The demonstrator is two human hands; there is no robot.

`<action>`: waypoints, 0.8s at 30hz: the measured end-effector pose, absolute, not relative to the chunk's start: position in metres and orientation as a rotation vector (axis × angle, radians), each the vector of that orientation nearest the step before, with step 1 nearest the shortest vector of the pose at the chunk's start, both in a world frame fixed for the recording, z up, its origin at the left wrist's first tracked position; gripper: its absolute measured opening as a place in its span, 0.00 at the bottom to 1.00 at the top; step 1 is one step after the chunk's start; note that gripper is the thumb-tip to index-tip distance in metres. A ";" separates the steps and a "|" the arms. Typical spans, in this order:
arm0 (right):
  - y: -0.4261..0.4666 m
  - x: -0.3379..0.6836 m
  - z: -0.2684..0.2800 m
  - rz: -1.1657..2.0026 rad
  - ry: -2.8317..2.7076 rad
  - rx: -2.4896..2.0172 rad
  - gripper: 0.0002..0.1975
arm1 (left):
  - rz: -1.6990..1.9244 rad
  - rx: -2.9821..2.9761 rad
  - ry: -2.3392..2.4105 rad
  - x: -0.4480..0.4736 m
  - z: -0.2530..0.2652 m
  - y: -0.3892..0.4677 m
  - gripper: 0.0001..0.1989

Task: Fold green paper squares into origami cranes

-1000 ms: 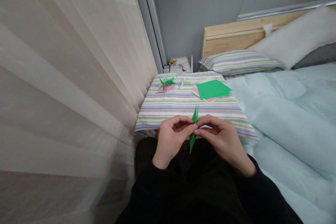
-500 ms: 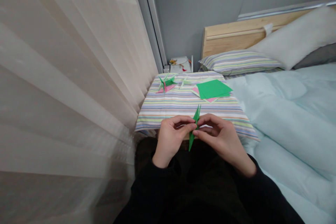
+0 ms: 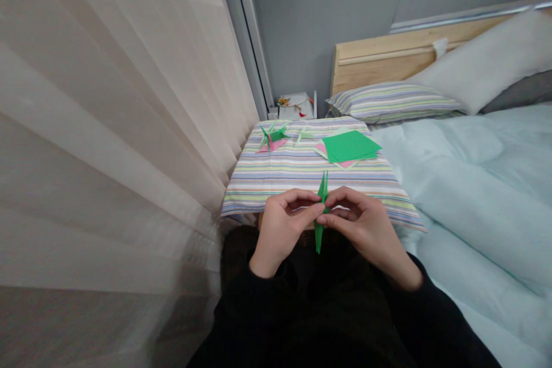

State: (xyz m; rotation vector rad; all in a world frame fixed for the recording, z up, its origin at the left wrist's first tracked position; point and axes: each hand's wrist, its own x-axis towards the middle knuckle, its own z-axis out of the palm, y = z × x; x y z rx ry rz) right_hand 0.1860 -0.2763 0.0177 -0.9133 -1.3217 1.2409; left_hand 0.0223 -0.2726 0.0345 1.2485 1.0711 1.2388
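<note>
A narrow piece of folded green paper (image 3: 319,234) stands lengthwise between my hands, with two thin points at its far end. My left hand (image 3: 285,224) pinches it from the left between thumb and fingertips. From the right, my right hand (image 3: 366,224) pinches it the same way. The fingertips hide the paper's middle. Beyond my hands, a stack of green paper sheets (image 3: 351,146) lies on the striped cloth (image 3: 276,178), with pink and pale sheets showing under it. Folded paper cranes (image 3: 276,135) in green and pink rest at the cloth's far left, beside a pale green folded paper piece (image 3: 304,135).
A pale curtain (image 3: 129,98) hangs close along the left. On the right is a bed with a light blue quilt (image 3: 483,184), a striped pillow (image 3: 397,100) and a wooden headboard (image 3: 375,57). Small items lie on a white surface (image 3: 297,104) behind the cloth.
The folded green paper has turned slightly between my fingers, from a tilt to nearly straight, and its near end has shifted right. My hands have stayed almost in place.
</note>
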 end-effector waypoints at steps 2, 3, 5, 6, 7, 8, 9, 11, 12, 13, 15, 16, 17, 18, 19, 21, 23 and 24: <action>-0.277 0.186 0.018 1.228 -1.335 -0.916 0.15 | 1.231 1.257 1.069 0.022 0.034 -0.272 0.09; -0.277 0.187 0.018 1.230 -1.338 -0.914 0.15 | 1.228 1.261 1.066 0.021 0.033 -0.271 0.09; -0.277 0.187 0.018 1.246 -1.334 -0.901 0.15 | 1.223 1.268 1.062 0.021 0.032 -0.271 0.09; -0.277 0.188 0.018 1.260 -1.330 -0.894 0.15 | 1.222 1.271 1.061 0.021 0.031 -0.270 0.09; -0.277 0.188 0.017 1.275 -1.325 -0.887 0.15 | 1.221 1.272 1.061 0.020 0.031 -0.270 0.09; -0.277 0.189 0.017 1.290 -1.321 -0.880 0.15 | 1.221 1.272 1.060 0.020 0.030 -0.270 0.09; -0.276 0.189 0.016 1.302 -1.317 -0.873 0.14 | 1.221 1.270 1.059 0.020 0.030 -0.270 0.09; -0.276 0.189 0.014 1.324 -1.309 -0.855 0.13 | 1.222 1.262 1.059 0.020 0.029 -0.270 0.10; -0.275 0.189 0.014 1.333 -1.304 -0.846 0.13 | 1.221 1.256 1.060 0.020 0.029 -0.270 0.10; -0.275 0.189 0.013 1.342 -1.296 -0.840 0.13 | 1.219 1.251 1.063 0.020 0.029 -0.270 0.10; -0.274 0.189 0.012 1.357 -1.281 -0.836 0.12 | 1.220 1.248 1.071 0.020 0.030 -0.270 0.10; -0.274 0.189 0.012 1.364 -1.275 -0.838 0.12 | 1.222 1.249 1.075 0.020 0.030 -0.270 0.10; -0.274 0.189 0.012 1.369 -1.272 -0.840 0.12 | 1.226 1.251 1.078 0.020 0.030 -0.270 0.09; -0.273 0.189 0.012 1.372 -1.271 -0.841 0.12 | 1.229 1.252 1.079 0.021 0.030 -0.270 0.09; -0.273 0.189 0.012 1.373 -1.271 -0.842 0.12 | 1.233 1.250 1.078 0.021 0.031 -0.270 0.09; -0.273 0.188 0.012 1.370 -1.277 -0.843 0.12 | 1.236 1.248 1.076 0.021 0.031 -0.270 0.08; -0.273 0.188 0.012 1.365 -1.277 -0.849 0.12 | 1.236 1.245 1.073 0.022 0.031 -0.270 0.08; -0.273 0.188 0.012 1.364 -1.275 -0.853 0.11 | 1.237 1.244 1.073 0.022 0.031 -0.269 0.08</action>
